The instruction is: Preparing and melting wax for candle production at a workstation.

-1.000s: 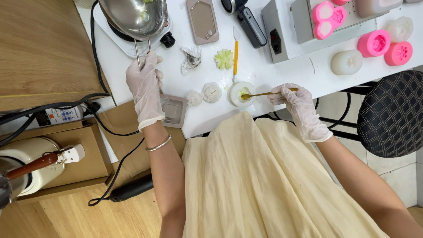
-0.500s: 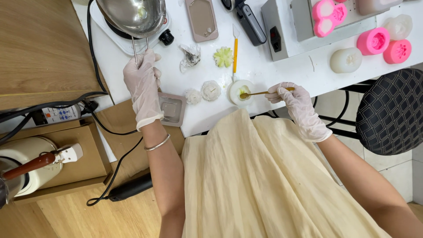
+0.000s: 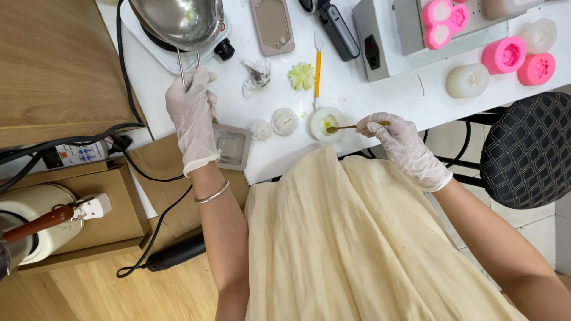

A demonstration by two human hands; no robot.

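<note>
- White desk (image 3: pixel 357 95) lies under our gloved hands, its near edge against our cream skirt.
- Our right hand (image 3: pixel 399 139) pinches a slim gold spoon (image 3: pixel 351 126), whose bowl sits in the round white mould (image 3: pixel 325 123) near the desk edge.
- Our left hand (image 3: pixel 191 113) is closed around the wire handle (image 3: pixel 188 62) of the steel pouring pot (image 3: pixel 178 21) on the hot plate.
- Beyond, pink silicone moulds (image 3: pixel 510 54) stand at the far right.

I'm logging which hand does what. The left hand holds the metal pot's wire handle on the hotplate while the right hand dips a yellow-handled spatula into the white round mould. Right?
Not quite. In the head view the right hand dips a thin gold spoon into the white round mould. The yellow-handled spatula lies untouched on the table. The left hand does hold the pot's wire handle.
</note>
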